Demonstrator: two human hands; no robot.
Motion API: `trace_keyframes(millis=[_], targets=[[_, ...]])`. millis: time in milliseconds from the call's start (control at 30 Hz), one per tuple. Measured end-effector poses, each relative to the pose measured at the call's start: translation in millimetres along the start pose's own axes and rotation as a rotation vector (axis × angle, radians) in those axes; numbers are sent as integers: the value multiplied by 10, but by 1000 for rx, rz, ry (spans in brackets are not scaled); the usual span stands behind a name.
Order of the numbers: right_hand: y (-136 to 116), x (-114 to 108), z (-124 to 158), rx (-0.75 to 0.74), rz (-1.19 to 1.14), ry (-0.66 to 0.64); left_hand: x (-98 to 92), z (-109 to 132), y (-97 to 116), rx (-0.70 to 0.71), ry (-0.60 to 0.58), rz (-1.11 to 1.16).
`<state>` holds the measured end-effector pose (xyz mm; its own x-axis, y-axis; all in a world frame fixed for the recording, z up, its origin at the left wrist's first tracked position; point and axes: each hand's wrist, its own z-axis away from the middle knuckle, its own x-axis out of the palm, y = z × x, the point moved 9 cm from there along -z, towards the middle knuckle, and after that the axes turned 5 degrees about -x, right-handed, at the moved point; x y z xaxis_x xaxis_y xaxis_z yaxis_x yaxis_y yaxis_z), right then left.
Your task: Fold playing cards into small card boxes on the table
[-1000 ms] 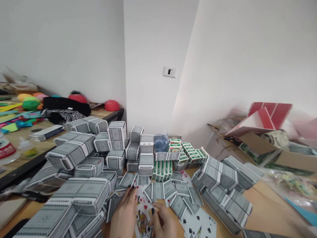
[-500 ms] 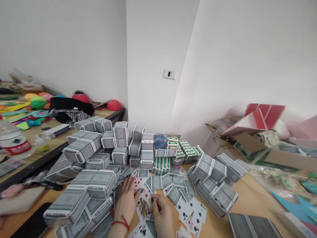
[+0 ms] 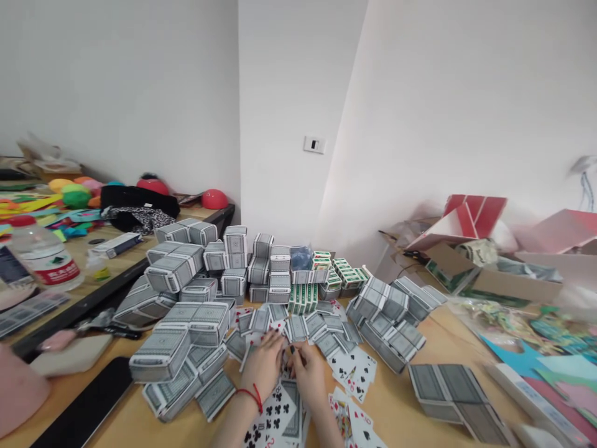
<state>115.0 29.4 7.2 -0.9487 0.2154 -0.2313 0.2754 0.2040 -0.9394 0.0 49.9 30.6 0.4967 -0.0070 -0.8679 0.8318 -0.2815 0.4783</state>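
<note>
My left hand [image 3: 265, 367], with a red string on its wrist, rests palm down on loose playing cards [image 3: 352, 373] spread over the wooden table [image 3: 401, 410]. My right hand [image 3: 308, 368] lies beside it, fingers curled on the cards between the two hands; what they pinch is hidden. Both hands sit just in front of a heap of grey-backed card packs [image 3: 196, 320]. Green card boxes [image 3: 305, 298] stand behind the hands.
More grey packs lie at the right [image 3: 396, 311] and front right [image 3: 459, 398]. A water bottle [image 3: 44, 258], coloured paper and red balls sit on the left table. A black phone [image 3: 81, 414] lies front left. Cardboard and red boxes [image 3: 471, 218] crowd the right.
The view has pulled back and tilted down, so more of the table shows. Both hands have moved further from me onto the cards and closer together.
</note>
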Motion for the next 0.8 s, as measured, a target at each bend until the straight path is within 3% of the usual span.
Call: trace_keyframes(millis=[67,200,300,433,667,733,800], targets=[[-16,-18,-2,-17,6,16,-28,37,17,38,24,73],[24,-21,1,-12,24,18,-153,21,-222,-65,205,36],[57,-19,-3,-13,24,16,-118,-21,-351,-98,212,37],[58,-38,-1,-24,35,36,-97,-14,-325,-42,200,105],[57,-154,47,-8,23,112,-280,83,-343,-103,345,480],[-38,-178,58,-64,92,75,-322,96,-420,-171,386,633],[-169,-74,91,-130,197,-100,-316,97,-515,-262,393,759]])
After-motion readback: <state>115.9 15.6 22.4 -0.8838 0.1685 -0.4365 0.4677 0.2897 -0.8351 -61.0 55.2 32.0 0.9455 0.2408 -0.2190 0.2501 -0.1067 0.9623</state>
